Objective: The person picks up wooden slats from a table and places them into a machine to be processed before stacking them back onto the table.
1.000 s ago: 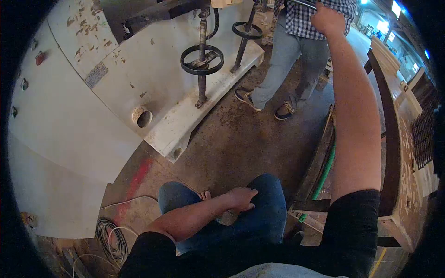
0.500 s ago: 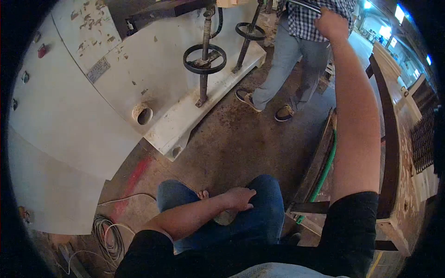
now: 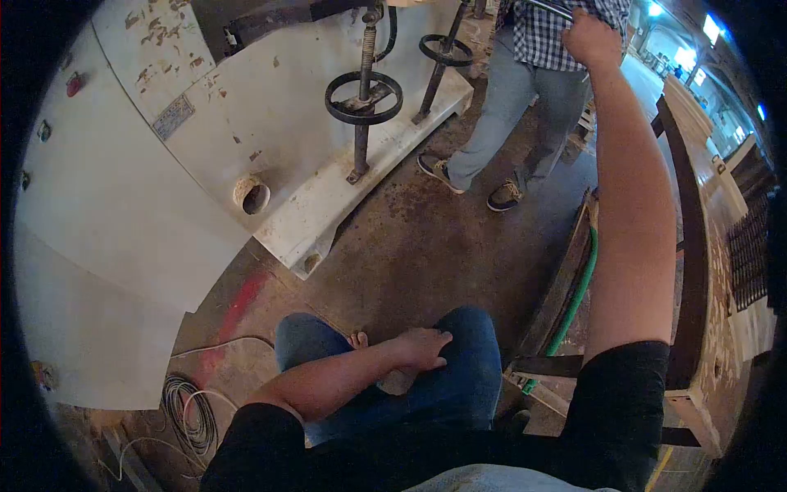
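Note:
My right hand [image 3: 592, 39] is raised at arm's length at the top of the view, its fingers closed around the end of a shiny metal rod [image 3: 548, 9]. The rod's far end runs out of the frame. Low in the middle, my left hand [image 3: 422, 348] lies across my jeans [image 3: 469, 348] near the knee, with thumb and forefinger apart and no held object showing. Beneath that forearm a small pale object [image 3: 398, 381] shows between my legs; I cannot make out what it is.
A person in a checked shirt [image 3: 545, 37] stands just beyond my right hand. Two black handwheels [image 3: 364, 119] rise beside a large white machine [image 3: 106, 221]. A green hose [image 3: 576, 307] runs along the right, near a worn wooden frame [image 3: 711, 328]. Coiled cable [image 3: 190, 418] lies lower left.
My right hand and the rod show slightly farther right, with the grip unchanged. My left hand stays on my leg. The view has shifted a little.

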The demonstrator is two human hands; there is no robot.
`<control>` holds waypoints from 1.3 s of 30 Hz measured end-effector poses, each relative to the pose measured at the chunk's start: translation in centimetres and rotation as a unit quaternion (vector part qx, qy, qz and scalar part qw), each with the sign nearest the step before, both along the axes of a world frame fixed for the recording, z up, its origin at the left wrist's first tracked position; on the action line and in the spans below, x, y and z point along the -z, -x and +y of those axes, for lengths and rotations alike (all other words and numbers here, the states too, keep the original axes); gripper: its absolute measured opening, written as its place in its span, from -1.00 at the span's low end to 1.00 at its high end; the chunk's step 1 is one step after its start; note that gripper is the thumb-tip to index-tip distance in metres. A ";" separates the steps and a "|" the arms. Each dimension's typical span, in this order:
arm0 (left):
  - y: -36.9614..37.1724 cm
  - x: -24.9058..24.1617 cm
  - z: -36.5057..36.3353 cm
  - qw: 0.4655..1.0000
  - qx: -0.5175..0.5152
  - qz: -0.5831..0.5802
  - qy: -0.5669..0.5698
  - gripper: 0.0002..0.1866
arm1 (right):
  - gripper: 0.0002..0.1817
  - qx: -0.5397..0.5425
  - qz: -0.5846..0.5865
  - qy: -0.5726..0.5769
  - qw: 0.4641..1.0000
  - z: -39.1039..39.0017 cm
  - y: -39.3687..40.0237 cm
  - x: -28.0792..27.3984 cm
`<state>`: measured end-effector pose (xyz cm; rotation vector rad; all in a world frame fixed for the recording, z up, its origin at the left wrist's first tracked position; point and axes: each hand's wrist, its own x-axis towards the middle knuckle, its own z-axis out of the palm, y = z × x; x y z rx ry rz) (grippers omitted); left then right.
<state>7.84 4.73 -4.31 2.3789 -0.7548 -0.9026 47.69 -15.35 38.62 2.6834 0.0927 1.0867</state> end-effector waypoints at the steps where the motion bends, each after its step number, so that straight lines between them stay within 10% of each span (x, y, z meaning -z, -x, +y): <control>1: 0.1 0.1 0.0 1.000 -0.005 -0.012 0.002 -0.30 | -0.51 0.000 0.000 0.000 1.000 0.0 0.1 0.1; 39: 0.0 -0.7 0.2 1.000 -0.009 -0.014 0.011 -0.34 | -0.55 0.044 0.089 -0.162 0.982 3.1 5.1 -1.1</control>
